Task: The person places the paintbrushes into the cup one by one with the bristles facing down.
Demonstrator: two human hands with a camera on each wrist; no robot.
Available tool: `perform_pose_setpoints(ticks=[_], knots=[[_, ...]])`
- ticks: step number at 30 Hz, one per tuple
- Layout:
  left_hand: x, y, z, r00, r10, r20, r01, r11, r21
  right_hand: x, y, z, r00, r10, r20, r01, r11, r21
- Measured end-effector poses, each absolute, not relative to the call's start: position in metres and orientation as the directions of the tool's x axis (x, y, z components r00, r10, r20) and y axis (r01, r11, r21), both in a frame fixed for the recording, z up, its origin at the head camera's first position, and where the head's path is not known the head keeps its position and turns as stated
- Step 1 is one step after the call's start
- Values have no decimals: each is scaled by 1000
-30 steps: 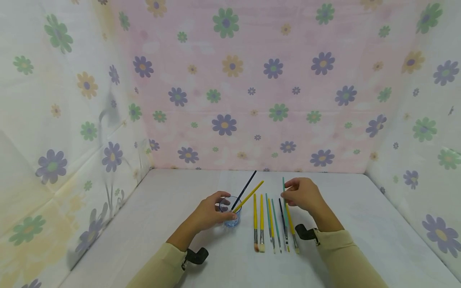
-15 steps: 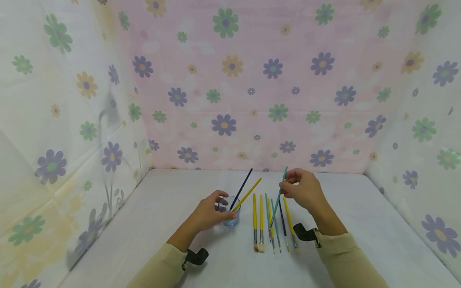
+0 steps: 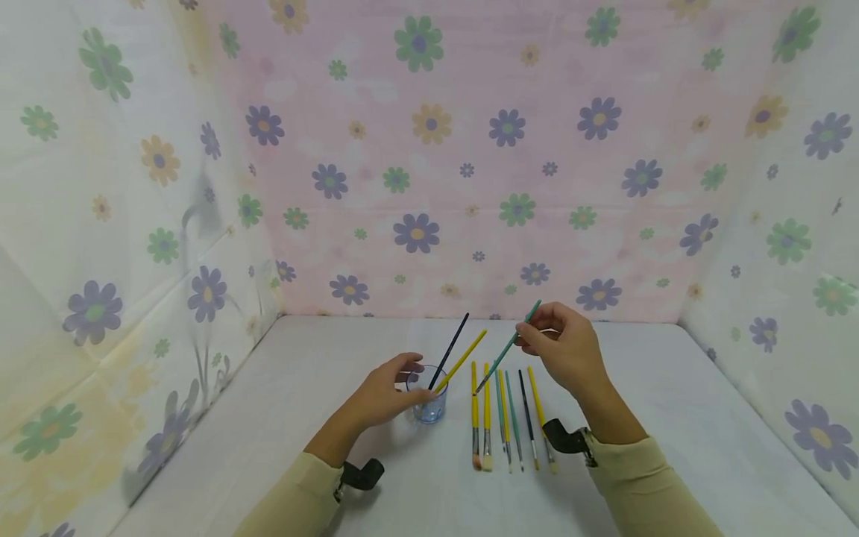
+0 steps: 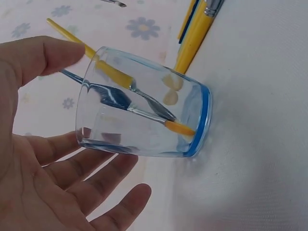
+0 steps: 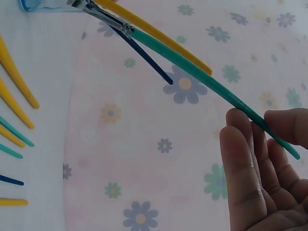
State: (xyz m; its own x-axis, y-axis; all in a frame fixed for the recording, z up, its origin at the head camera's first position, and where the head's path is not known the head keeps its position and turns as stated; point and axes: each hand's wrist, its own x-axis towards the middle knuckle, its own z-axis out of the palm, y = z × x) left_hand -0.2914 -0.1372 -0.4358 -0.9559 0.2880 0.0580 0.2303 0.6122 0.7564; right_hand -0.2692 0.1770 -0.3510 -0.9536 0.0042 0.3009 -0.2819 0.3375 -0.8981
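Note:
In the head view my left hand [image 3: 382, 395] holds a clear glass [image 3: 429, 412] with a blue base, thumb on the near side and fingers behind. A dark blue paintbrush [image 3: 450, 349] and a yellow paintbrush [image 3: 464, 355] lean in it, bristles down, as the left wrist view confirms. My right hand [image 3: 564, 347] pinches a green paintbrush [image 3: 505, 353] near its handle end. That brush slants down and left, its metal ferrule [image 5: 108, 18] towards the glass. Its tip appears above the leftmost brushes of the row and apart from the glass in the head view.
Right of the glass lies a row of several brushes: yellow ones [image 3: 475, 414], green ones [image 3: 514, 418] and a dark one [image 3: 528, 410], bristles towards me. White cloth [image 3: 322, 335] covers the table. Flowered fabric [image 3: 416, 283] stands behind and at both sides.
My right hand has lifted the green paintbrush off the row and swung its bristle end left towards the glass. The left hand stays at the glass, its thumb drawn back slightly.

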Motion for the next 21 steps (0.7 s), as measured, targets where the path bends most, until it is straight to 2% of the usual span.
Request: perform_pose_setpoints(ticks=[11, 21], knots=[[-292, -141, -434, -931, 357, 84, 284, 558, 780, -264, 164, -350, -921, -10, 390, -383, 212, -899], [-293, -141, -435, -929, 362, 78, 284, 563, 776, -262, 150, -357, -923, -47, 383, -385, 190, -903]])
